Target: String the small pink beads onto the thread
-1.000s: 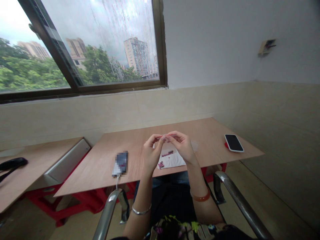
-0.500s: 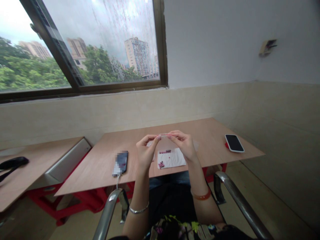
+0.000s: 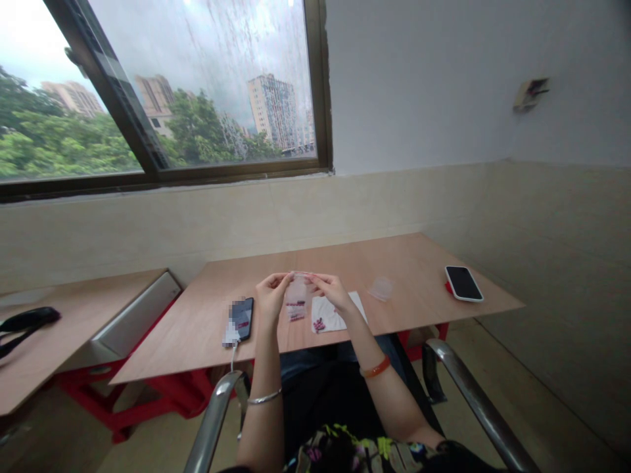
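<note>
Both hands are raised over the table, pinching the top edge of a small clear plastic bag (image 3: 298,287). My left hand (image 3: 271,295) has its left corner between thumb and fingertips. At the right corner, my right hand (image 3: 332,290) pinches in the same way. Small dark pink pieces show at the bottom of the bag; more in a row appear just below, perhaps in another bag on the table. A white sheet (image 3: 352,312) lies partly behind my right hand, with a little heap of pink pieces (image 3: 319,324) on its near left corner.
Clear plastic bags (image 3: 381,289) lie right of the sheet on the wooden table (image 3: 394,256). A phone with a cable (image 3: 244,320) is at the left, a white-framed device (image 3: 463,284) at the right. Metal chair arms (image 3: 217,414) flank me. A second table (image 3: 73,309) stands left.
Both hands have moved left and slightly down with the bag, from over the white sheet to its left side. The clear bags on the right now show fully.
</note>
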A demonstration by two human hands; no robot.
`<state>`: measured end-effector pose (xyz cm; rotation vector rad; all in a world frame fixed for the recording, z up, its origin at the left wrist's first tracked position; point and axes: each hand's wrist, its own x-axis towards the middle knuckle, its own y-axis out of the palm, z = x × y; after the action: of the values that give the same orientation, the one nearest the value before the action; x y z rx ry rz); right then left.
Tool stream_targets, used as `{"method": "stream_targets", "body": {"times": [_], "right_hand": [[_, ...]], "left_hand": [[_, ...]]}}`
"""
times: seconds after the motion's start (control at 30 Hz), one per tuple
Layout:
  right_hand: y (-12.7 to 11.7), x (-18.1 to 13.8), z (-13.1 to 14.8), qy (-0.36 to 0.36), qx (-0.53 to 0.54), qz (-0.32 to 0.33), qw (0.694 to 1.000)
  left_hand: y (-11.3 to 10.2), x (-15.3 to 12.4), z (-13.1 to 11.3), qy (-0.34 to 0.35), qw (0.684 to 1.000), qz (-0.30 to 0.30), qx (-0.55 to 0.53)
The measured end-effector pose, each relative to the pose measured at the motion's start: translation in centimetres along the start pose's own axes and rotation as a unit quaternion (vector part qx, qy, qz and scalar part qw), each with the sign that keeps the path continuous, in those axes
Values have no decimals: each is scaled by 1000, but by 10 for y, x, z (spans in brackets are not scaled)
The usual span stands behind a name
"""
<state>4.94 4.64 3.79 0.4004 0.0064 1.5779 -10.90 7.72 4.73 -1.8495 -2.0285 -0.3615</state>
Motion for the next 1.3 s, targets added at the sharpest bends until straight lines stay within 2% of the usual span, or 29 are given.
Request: {"method": "stream_targets", "body": {"times": [0.1,0.23,0.33,0.47,0.77,1.1,1.3], "right_hand": [[10,15,-33,65,-31,-12,997],[19,29,-62,89,-51,-29,994],[21,31,-70,103,-68,-35,992],[24,21,-66,115,-82,-42,989],[31,16,-51,123,-102,-53,986],[31,11,-70,158,-124,-40,979],[27,9,-77,162,-127,-24,978]], "left_hand": [[-11,8,40,-54,998,-16,11],[-20,9,86,-89,995,-26,27],[-19,4,111,-102,993,-35,43],[-15,-3,134,-109,991,-48,55],[-21,-8,153,-136,986,-55,73],[-15,-9,166,-112,989,-54,79],[-10,-10,172,-113,987,-74,87]]}}
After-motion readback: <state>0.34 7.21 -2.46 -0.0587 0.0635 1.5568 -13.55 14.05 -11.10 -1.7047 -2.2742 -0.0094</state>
